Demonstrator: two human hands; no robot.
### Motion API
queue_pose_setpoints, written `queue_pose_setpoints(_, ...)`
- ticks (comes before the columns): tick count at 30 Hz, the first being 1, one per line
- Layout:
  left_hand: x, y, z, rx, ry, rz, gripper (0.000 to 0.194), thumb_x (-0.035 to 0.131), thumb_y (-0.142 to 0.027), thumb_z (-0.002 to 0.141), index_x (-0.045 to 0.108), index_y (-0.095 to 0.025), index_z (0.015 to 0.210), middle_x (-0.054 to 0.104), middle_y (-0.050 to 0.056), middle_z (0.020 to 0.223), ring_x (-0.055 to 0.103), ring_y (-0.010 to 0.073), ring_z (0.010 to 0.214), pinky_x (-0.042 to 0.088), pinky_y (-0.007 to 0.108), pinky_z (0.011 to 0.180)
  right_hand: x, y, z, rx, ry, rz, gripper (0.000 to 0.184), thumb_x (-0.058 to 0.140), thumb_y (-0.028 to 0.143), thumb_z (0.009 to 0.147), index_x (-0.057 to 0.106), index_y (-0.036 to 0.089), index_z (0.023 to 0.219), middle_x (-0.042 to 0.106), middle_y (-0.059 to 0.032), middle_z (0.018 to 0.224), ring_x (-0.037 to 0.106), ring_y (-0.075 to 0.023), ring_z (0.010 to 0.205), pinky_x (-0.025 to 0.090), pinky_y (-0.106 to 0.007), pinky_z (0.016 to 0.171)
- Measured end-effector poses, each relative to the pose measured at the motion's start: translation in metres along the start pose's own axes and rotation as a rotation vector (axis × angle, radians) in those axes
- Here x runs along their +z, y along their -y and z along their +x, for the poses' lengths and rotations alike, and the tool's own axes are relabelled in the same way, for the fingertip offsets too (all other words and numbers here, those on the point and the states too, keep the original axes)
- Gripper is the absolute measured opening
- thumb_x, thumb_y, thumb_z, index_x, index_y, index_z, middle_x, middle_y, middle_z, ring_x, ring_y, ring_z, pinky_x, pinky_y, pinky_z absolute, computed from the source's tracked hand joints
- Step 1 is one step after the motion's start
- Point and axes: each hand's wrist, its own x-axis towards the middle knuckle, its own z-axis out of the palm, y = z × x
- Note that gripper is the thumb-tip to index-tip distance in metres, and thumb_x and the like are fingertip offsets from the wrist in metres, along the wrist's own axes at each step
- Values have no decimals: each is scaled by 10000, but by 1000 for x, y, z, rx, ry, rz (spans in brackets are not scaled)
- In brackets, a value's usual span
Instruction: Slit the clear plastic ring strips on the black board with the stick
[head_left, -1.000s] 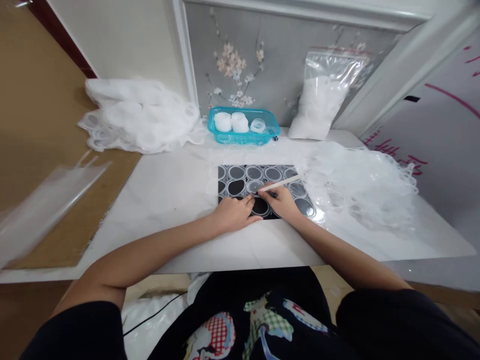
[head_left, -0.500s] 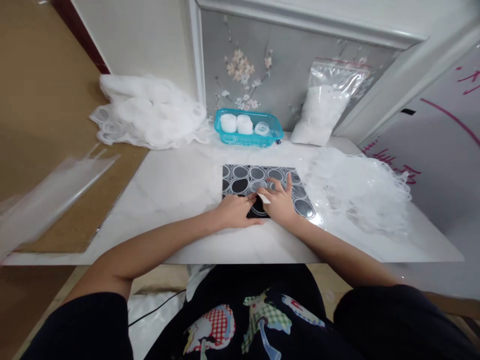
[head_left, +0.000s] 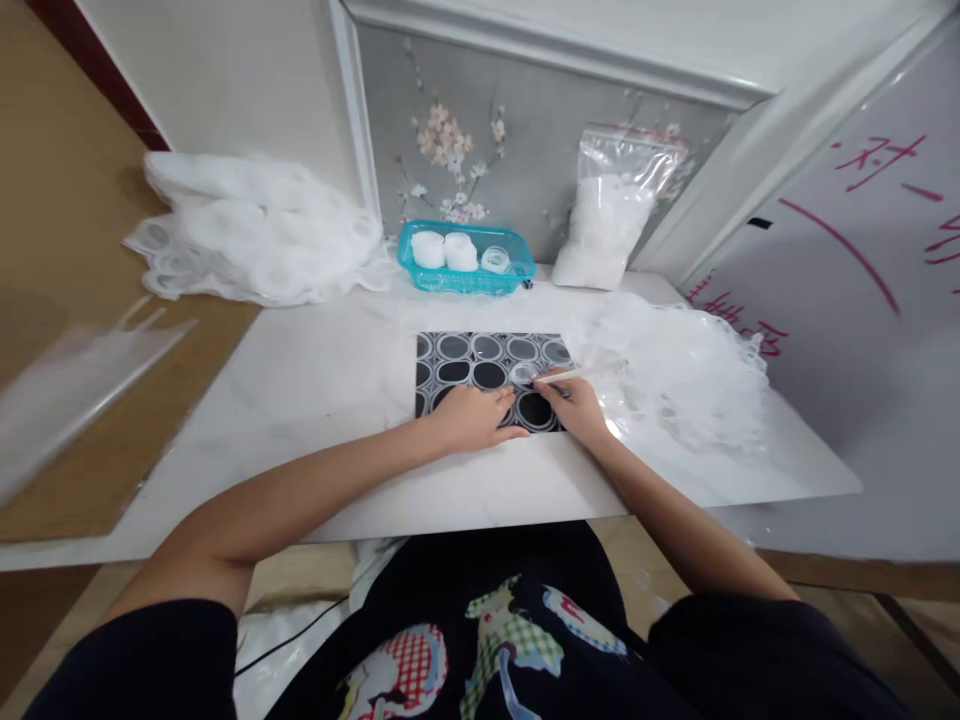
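A black mat (head_left: 480, 360) covered by a clear sheet of white rings lies on the white table (head_left: 315, 380) in front of me. My left hand (head_left: 469, 418) rests on the mat's near edge, fingers curled and pressing the sheet down. My right hand (head_left: 576, 408) pinches a thin white stick (head_left: 581, 373) whose tip touches the sheet near a ring at the mat's right side.
A teal basket (head_left: 465, 262) with white rolls stands at the back. A zip bag of white pieces (head_left: 609, 215) leans on the wall. Heaps of white ring sheeting lie at back left (head_left: 247, 240) and right (head_left: 675, 365). A clear plastic sheet (head_left: 67, 385) overhangs the left.
Half a second ago my right hand lay spread flat on the mat; now it pinches the stick again at the mat's right side. The left hand stays put. The view shifted slightly.
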Motion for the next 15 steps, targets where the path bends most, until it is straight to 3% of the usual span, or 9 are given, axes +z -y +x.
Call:
queue_pose_setpoints(3, 4, -8, 12, 56, 23, 2, 663, 368, -613, 942, 553, -101, 1320, 541, 180, 1383, 674, 335, 967, 512, 413, 733, 2, -2, 1, 11, -2, 37, 262, 560, 403, 857, 746, 221, 829, 751, -62, 929, 663, -280, 1006, 485, -430, 938)
queue_pose_setpoints(10, 12, -9, 19, 32, -8, 14, 669, 352, -579, 957, 523, -61, 1345, 531, 199, 1388, 675, 354, 955, 520, 445, 717, 0, -5, 8, 16, 15, 29, 216, 567, 360, 858, 748, 242, 849, 756, -54, 930, 661, -283, 1024, 479, -446, 959)
queue_pose_setpoints(15, 13, -6, 19, 18, 0, -44, 644, 394, -587, 942, 532, -103, 1344, 537, 173, 1391, 663, 336, 1017, 514, 416, 764, 4, 4, -4, -33, 20, -147, 213, 525, 290, 889, 733, 246, 896, 752, -54, 969, 559, -301, 1182, 396, -499, 1041)
